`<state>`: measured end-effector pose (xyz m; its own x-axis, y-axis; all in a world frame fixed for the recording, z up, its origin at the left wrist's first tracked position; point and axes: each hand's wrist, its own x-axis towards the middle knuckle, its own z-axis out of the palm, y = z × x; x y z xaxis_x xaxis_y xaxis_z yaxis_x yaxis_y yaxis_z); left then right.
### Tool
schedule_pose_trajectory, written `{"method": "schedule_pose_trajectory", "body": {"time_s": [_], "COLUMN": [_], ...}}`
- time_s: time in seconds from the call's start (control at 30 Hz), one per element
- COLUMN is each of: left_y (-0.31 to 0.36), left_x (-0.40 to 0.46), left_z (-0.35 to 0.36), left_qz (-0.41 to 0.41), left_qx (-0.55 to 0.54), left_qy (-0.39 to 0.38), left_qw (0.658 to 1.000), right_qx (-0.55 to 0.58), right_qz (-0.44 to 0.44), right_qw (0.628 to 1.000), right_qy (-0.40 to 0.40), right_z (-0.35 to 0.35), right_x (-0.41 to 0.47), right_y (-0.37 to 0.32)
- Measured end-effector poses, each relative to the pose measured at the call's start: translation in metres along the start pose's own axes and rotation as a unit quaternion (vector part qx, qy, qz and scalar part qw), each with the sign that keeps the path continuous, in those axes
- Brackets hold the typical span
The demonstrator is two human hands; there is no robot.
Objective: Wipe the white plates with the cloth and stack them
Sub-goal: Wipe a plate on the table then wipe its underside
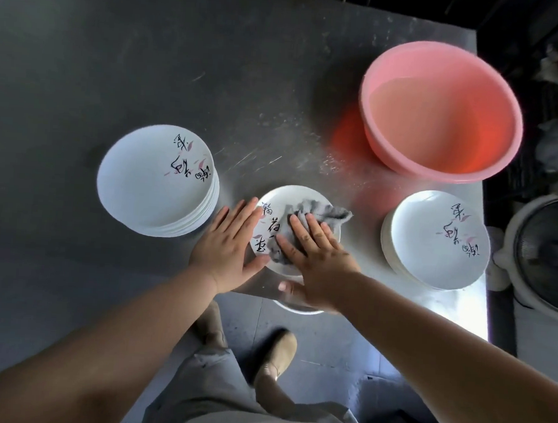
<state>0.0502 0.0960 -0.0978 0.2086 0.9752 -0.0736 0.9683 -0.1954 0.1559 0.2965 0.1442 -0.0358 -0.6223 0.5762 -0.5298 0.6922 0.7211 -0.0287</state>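
Two bare forearms reach forward over grey trousers and a tan shoe (279,352); the left hand (228,241) lies flat, fingers straight, against the left rim of a white plate (271,227) on the dark surface (149,72); the right hand (314,256) presses a grey cloth (313,213) onto that plate with fingers spread; stacks of white plates stand left (152,180) and right (432,240); a pink basin (440,110) sits beyond.

Grey crumpled cloth (306,227) and both hands (228,241) cover most of the centre white printed plate (273,207). Lower plates in both stacks hidden. Dark lidded pot (549,257) cut off at right edge.
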Motion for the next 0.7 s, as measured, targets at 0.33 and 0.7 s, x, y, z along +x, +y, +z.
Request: {"method": "schedule_pose_trajectory", "body": {"time_s": [0.33, 0.7], "left_y": [0.002, 0.001], "left_x": [-0.001, -0.001], "left_z": [-0.006, -0.005], "left_qz": [-0.010, -0.007], "left_qx": [0.004, 0.012], "left_qy": [-0.017, -0.011], "left_qw": [1.000, 1.000], "right_qx": [0.001, 0.052], "right_qz": [-0.041, 0.013], "right_qw": [0.999, 0.999], "right_qy": [-0.009, 0.013], "right_z": [0.009, 0.023], "right_x": [-0.011, -0.027], "right_y": [0.003, -0.017]}}
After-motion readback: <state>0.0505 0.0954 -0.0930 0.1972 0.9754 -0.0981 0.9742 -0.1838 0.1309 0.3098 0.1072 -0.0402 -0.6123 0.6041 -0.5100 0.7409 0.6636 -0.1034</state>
